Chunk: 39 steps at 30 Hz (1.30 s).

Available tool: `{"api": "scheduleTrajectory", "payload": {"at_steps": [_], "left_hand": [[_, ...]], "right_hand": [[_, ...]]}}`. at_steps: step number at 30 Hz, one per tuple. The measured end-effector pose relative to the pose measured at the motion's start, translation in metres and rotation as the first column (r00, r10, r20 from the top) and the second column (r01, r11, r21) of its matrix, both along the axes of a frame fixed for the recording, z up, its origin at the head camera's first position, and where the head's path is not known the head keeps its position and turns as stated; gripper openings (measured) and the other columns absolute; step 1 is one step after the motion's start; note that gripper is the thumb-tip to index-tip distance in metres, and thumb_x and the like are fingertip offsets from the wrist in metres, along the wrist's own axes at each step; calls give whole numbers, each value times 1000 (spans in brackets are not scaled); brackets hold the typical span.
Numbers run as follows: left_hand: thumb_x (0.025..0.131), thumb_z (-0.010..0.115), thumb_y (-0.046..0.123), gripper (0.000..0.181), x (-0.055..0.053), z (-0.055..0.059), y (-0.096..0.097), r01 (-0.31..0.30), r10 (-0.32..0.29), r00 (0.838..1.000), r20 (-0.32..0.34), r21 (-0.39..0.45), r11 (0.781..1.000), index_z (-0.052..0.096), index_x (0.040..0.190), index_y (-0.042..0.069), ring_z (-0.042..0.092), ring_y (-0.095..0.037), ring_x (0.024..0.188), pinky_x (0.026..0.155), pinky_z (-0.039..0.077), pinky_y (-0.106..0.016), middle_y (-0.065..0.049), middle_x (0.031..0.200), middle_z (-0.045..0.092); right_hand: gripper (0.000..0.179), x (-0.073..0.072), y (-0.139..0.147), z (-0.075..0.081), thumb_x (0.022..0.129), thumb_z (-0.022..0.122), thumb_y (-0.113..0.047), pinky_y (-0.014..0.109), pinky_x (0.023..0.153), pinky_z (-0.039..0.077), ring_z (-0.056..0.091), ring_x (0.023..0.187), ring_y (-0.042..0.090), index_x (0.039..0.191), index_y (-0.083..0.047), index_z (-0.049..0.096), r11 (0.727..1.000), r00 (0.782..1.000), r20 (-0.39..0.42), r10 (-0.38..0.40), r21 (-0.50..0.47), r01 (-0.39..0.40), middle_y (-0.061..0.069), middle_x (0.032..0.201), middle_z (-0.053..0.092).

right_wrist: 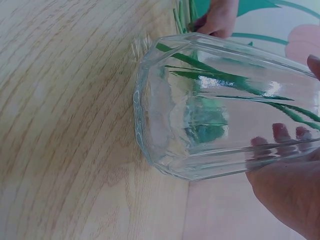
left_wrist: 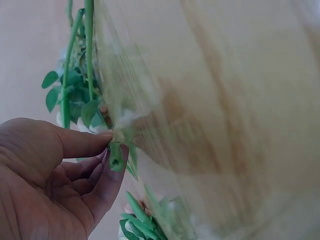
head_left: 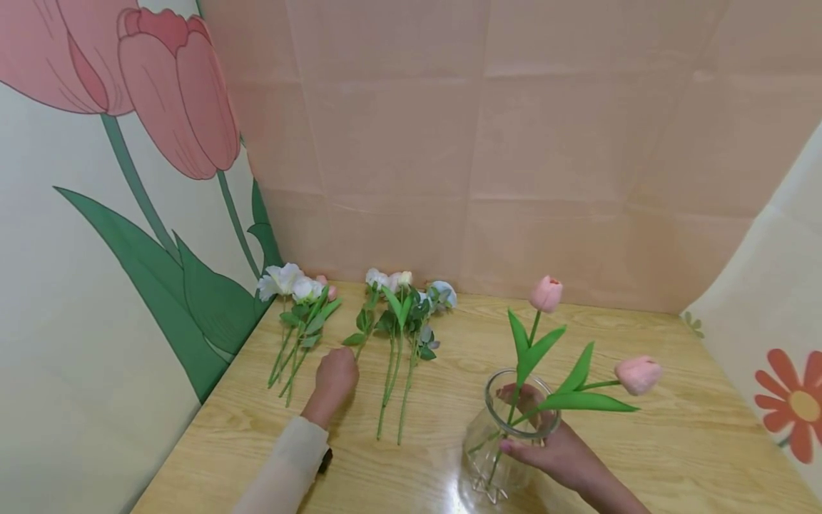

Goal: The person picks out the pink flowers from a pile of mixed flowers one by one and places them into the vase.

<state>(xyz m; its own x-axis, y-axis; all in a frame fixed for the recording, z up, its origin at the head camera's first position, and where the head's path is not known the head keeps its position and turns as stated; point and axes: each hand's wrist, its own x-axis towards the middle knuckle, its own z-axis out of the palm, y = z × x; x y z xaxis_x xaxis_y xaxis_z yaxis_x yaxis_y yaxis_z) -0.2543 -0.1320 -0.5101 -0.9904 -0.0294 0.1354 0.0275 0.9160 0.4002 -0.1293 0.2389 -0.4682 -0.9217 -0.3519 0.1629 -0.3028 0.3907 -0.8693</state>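
Note:
My left hand (head_left: 337, 373) pinches the green stem (left_wrist: 116, 159) of an artificial white flower (head_left: 375, 277) between thumb and fingertips, low over the table. Leaves branch from this stem just beyond the hand. On the right, my right hand (head_left: 557, 446) is wrapped around a clear glass vase (right_wrist: 165, 107) near its rim, the vase upright on the table. Two pink tulips stand in it: one tulip (head_left: 546, 294) points up, the other tulip (head_left: 638, 375) leans out to the right. Their stems show through the glass.
Beside my left hand lie a pale tulip (head_left: 404, 278) and a light-blue flower (head_left: 443, 293), stems toward me. A second bunch with white flowers (head_left: 282, 280) and pink buds lies farther left. The wooden table (head_left: 642, 457) meets a draped backdrop (head_left: 546, 143).

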Motion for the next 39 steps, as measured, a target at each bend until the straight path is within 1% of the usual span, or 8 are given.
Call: {"api": "scheduleTrajectory", "payload": {"at_steps": [13, 16, 21, 25, 29, 34, 37, 39], "left_hand": [[91, 57, -5, 23, -4, 5, 4, -2, 2, 991, 137, 2, 1000, 64, 71, 3, 66, -27, 65, 56, 55, -39, -11, 69, 65], [90, 58, -4, 24, -5, 7, 5, -12, 12, 985, 171, 4, 1000, 63, 69, 5, 60, -22, 59, 52, 51, -36, -8, 65, 63], [90, 59, 1, 32, -4, 7, 7, -19, 13, 977, 214, 27, 999, 55, 59, 9, 41, -17, 50, 44, 39, -30, -1, 53, 47], [93, 60, 5, 38, -2, 9, 6, -15, 9, 974, 227, 24, 1000, 53, 56, 11, 38, -16, 49, 44, 37, -29, 0, 52, 43], [95, 60, 12, 39, 0, 13, 4, -10, 9, 974, 225, 2, 1000, 53, 57, 11, 44, -18, 52, 45, 41, -31, -4, 57, 49], [96, 63, 18, 35, 1, 18, -1, -5, 7, 986, 164, -16, 1000, 58, 63, 8, 56, -23, 60, 49, 47, -37, -9, 66, 57], [95, 64, 18, 30, 0, 19, -6, -1, 2, 992, 128, -10, 1000, 61, 68, 6, 57, -24, 59, 49, 48, -37, -9, 66, 59], [96, 64, 19, 29, 0, 19, -10, 2, -2, 991, 130, -6, 1000, 62, 71, 5, 56, -23, 58, 48, 47, -36, -9, 65, 58]], "right_hand": [[70, -1, 0, -1, 86, 80, -16, 76, 96, 39, 41, 134, 51, 143, -13, 41, 999, 1000, 19, -22, 30, 21, 15, 142, 53], [70, -1, 0, 0, 86, 80, -16, 76, 95, 38, 41, 135, 52, 143, -13, 40, 999, 1000, 26, -17, 27, 16, 16, 143, 52], [69, -1, 0, 0, 87, 80, -16, 77, 95, 38, 40, 135, 52, 143, -12, 39, 1000, 1000, 21, -4, 21, 3, 16, 143, 51], [70, -1, 1, -2, 87, 79, -15, 78, 94, 38, 40, 135, 53, 144, -10, 39, 1000, 1000, 15, 2, 22, -2, 18, 143, 50], [70, -1, 1, -3, 86, 80, -16, 77, 95, 37, 39, 135, 52, 143, -12, 39, 1000, 1000, 25, -10, 22, 9, 16, 143, 51], [69, -1, 1, -2, 86, 80, -15, 77, 95, 37, 40, 134, 51, 142, -13, 41, 1000, 1000, 18, -10, 22, 10, 16, 142, 52], [68, -1, 0, -1, 86, 80, -16, 76, 97, 38, 43, 134, 47, 142, -13, 42, 999, 999, 29, -24, 28, 24, 14, 141, 53], [67, -1, 0, -1, 86, 81, -17, 74, 98, 37, 43, 134, 44, 141, -14, 43, 999, 999, 41, -35, 25, 34, 12, 141, 54]]}}
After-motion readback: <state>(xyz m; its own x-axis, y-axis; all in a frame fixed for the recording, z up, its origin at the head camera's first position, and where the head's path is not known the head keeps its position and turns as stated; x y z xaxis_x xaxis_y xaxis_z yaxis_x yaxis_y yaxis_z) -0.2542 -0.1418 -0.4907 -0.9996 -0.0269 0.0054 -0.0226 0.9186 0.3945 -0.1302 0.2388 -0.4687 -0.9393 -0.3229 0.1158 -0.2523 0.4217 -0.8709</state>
